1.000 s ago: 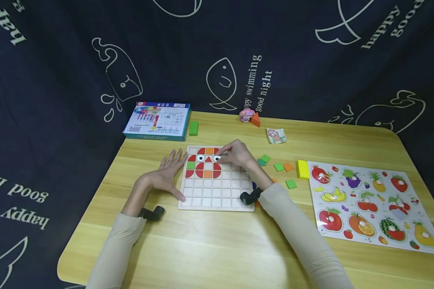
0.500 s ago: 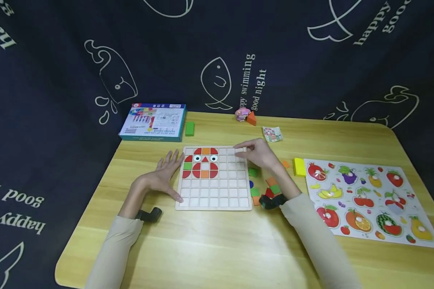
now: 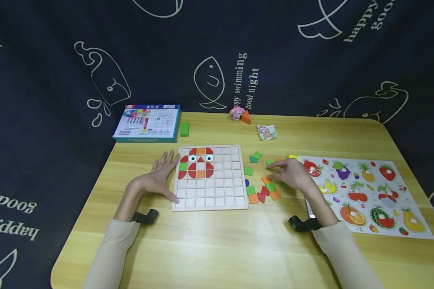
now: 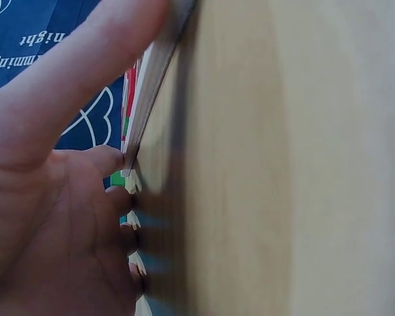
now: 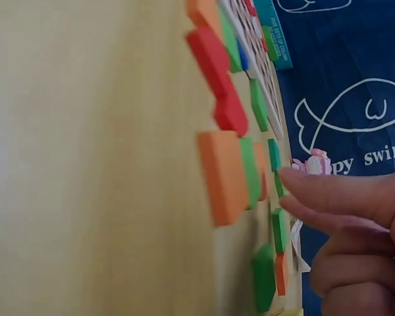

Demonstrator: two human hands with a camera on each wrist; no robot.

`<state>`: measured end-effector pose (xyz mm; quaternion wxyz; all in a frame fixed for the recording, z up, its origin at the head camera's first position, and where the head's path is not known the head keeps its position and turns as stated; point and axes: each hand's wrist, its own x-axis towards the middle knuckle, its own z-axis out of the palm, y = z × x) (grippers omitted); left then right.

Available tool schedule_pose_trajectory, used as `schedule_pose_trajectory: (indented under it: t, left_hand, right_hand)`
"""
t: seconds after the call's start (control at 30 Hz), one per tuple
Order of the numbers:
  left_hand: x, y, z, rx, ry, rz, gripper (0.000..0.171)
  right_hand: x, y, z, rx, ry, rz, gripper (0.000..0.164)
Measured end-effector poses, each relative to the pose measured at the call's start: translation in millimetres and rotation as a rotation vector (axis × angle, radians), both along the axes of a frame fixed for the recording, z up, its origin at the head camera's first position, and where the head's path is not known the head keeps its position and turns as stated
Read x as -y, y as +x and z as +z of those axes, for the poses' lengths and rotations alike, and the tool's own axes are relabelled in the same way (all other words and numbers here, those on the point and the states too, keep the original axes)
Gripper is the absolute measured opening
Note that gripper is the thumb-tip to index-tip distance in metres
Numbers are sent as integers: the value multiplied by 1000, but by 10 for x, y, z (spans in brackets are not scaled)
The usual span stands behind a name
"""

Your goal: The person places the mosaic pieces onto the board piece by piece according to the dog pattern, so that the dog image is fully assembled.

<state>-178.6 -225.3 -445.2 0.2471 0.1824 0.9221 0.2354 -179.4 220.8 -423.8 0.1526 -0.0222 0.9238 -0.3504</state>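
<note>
A white grid board [image 3: 229,204] lies on the table, its upper left filled with red, orange and green tiles [image 3: 200,174] and two round eye tiles [image 3: 209,158]. My left hand [image 3: 152,180] is spread along the board's left side, thumb and index fingertip at its edge. My right hand [image 3: 293,174] hovers over loose tiles right of the board, thumb and index finger extended with a gap between them and nothing visible in it. Below and beside these fingertips lie an orange tile [image 5: 220,178], green tiles [image 3: 248,171] and red quarter-round tiles [image 3: 261,197].
A fruit puzzle board [image 3: 369,216] lies on the right, with a yellow block [image 3: 293,157] at its corner. Behind stand a blue-edged box [image 3: 146,124], a green block [image 3: 184,129], a pink figure [image 3: 236,113] and an orange triangular block [image 3: 246,117]. A small picture card [image 3: 267,132] lies nearby.
My right hand has moved away from the right eye tile, across the board to the loose tiles on the right. The eye tile sits in its square; my left hand stays at the board's edge.
</note>
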Motion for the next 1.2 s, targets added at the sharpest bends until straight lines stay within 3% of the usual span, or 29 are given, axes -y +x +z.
schedule_pose_trajectory:
  t: [0.07, 0.23, 0.4, 0.73, 1.07, 1.2]
  left_hand:
    - [-3, 2, 7, 0, 1, -2, 151]
    - [-2, 8, 20, -5, -8, -8, 151]
    - [5, 11, 34, -7, 2, -1, 151]
    - [-3, 3, 26, -3, -8, -7, 150]
    - [1, 3, 36, -16, -14, -15, 150]
    - [-2, 3, 34, -14, -15, -15, 151]
  right_hand:
    - [-19, 72, -26, 9, 6, 7, 36]
    - [-16, 210, -95, 80, -115, 39, 36]
    - [40, 225, -166, 170, -199, 87, 32]
    - [61, 140, -178, 113, -165, 30, 32]
    - [112, 82, -171, 59, -123, 118, 28]
    - [148, 66, -185, 81, -141, 95, 29]
